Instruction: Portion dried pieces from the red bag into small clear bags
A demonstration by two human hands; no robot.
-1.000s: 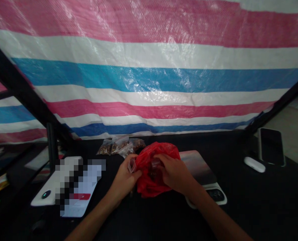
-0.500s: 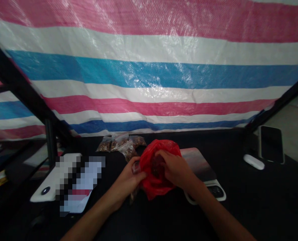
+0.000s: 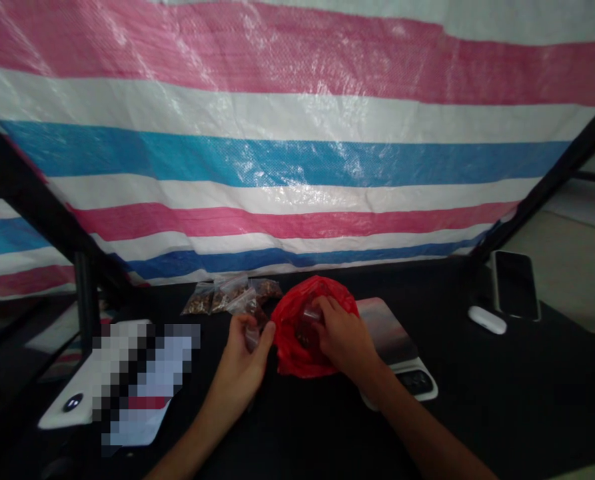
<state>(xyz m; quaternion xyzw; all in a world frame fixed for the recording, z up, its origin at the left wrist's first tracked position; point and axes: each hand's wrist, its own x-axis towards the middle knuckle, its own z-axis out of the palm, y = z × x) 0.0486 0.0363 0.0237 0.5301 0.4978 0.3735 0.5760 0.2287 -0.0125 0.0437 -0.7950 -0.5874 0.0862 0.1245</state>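
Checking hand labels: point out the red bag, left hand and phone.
Red bag (image 3: 290,347), head view, on its left side.
Left hand (image 3: 240,363), head view, on the middle of the hand.
Phone (image 3: 515,285), head view, on its dark screen.

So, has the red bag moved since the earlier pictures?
Yes, slightly: against the small bags behind it, the red bag now sits further right and further back, though the head camera has shifted too.

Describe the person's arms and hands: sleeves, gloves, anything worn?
Both are bare as far as the view reaches. The left forearm and right forearm show no sleeve, and the left hand and right hand show no glove. No watch, band, ring, cable or marking is visible on either.
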